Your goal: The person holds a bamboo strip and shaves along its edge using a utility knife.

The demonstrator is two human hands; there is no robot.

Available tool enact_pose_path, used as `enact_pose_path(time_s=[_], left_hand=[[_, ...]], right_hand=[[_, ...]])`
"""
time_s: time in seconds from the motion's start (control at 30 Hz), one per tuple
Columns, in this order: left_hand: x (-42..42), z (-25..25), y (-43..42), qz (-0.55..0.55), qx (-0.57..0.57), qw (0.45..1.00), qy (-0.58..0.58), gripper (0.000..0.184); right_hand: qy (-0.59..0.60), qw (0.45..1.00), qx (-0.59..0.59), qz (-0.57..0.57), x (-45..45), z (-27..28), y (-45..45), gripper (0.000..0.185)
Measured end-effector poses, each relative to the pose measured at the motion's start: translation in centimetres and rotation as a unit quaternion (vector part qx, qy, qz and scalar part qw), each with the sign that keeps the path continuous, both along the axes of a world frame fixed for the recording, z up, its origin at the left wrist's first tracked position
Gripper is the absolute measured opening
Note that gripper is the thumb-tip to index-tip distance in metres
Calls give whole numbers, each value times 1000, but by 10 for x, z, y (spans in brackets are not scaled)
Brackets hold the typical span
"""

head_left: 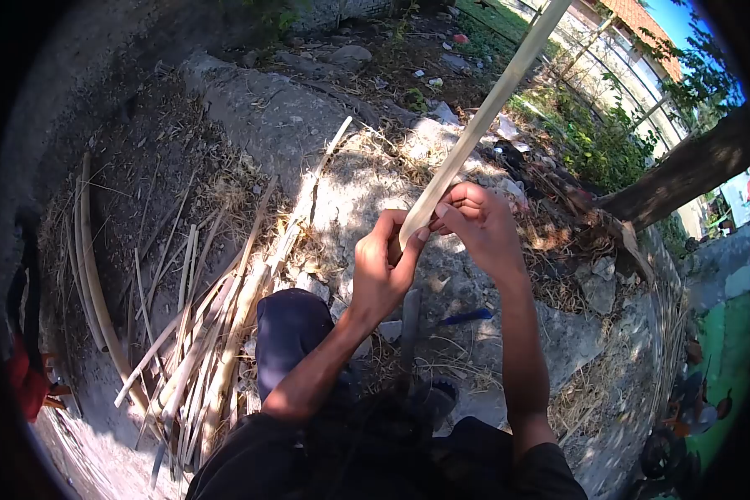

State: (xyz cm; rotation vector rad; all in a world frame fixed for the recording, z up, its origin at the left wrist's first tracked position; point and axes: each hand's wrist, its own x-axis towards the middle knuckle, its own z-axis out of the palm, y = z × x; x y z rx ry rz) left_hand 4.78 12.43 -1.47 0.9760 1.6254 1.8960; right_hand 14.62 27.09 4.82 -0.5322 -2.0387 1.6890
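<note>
A long, pale, flat strip of wood or bamboo [485,117] slants up to the right and leaves the top of the view. Around its lower end, my left hand [383,265] is closed, thumb on the near face and fingers behind. My right hand [485,225] is closed too, fingers curled and thumb at the strip's right edge just above the left hand. Exactly what lies under the right fingertips is partly hidden. Below the hands, a blue slender object [467,317] and a dark grey flat bar [410,325] rest near the ground.
Many long sticks and split strips [217,342] lie piled to the left of my knee [292,333]. A large rock slab [267,112] rises ahead. Dry straw and litter cover the ground at right, beside a leaning tree trunk [692,171]. A green surface [729,367] stands far right.
</note>
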Motion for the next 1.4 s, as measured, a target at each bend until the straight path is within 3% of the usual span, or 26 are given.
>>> enact_pose_path(time_s=[0.1, 0.13, 0.3, 0.37, 0.53, 0.77, 0.9, 0.97, 1.03, 1.1, 1.2, 1.23, 1.3, 1.33, 1.4], left_hand=[[0, 9, -5, 13, -29, 999, 23, 16], [-1, -3, 3, 33, 19, 999, 37, 17], [3, 5, 1, 70, 2, 995, 70, 18], [5, 7, 0, 30, 16, 999, -23, 19], [1, 2, -2, -12, 7, 998, -66, 18], [3, -6, 7, 59, 41, 997, -26, 19], [1, -2, 3, 51, 4, 999, -2, 16], [4, -11, 5, 44, 39, 998, -26, 17], [6, -6, 3, 41, 3, 999, -26, 20], [8, -5, 3, 49, -18, 998, -25, 21], [9, -2, -2, 25, -14, 997, -69, 23], [6, -2, -3, 11, -18, 996, -88, 23], [1, -6, -5, -7, -21, 994, -107, 23], [-2, -8, -4, -24, -23, 992, -125, 22], [-6, -7, -8, -44, -20, 988, -145, 22]], right_hand=[[-37, 998, 37, -18, -2, -1, -4, 16], [-38, 998, 36, -19, -2, -2, -5, 16], [36, 999, 21, 1, -6, -13, -7, 18], [30, 999, 37, -6, -7, -15, -5, 18], [22, 999, 31, -7, -4, -9, -3, 21], [-14, 994, 109, -11, -5, -2, -9, 19], [1, 996, 94, -9, -5, -6, -8, 14], [-23, 992, 123, -27, -5, -14, -5, 14], [-40, 982, 183, -33, 0, -20, 3, 19], [0, 979, 195, -55, 5, -54, 29, 20], [-108, 956, 257, -88, 37, -131, 77, 16], [-152, 930, 329, -61, 58, -163, 90, 13], [-324, 898, 297, -35, 104, -223, 95, 12], [-363, 864, 348, -23, 126, -245, 83, 16], [-391, 848, 350, 69, 163, -284, 71, 23]])
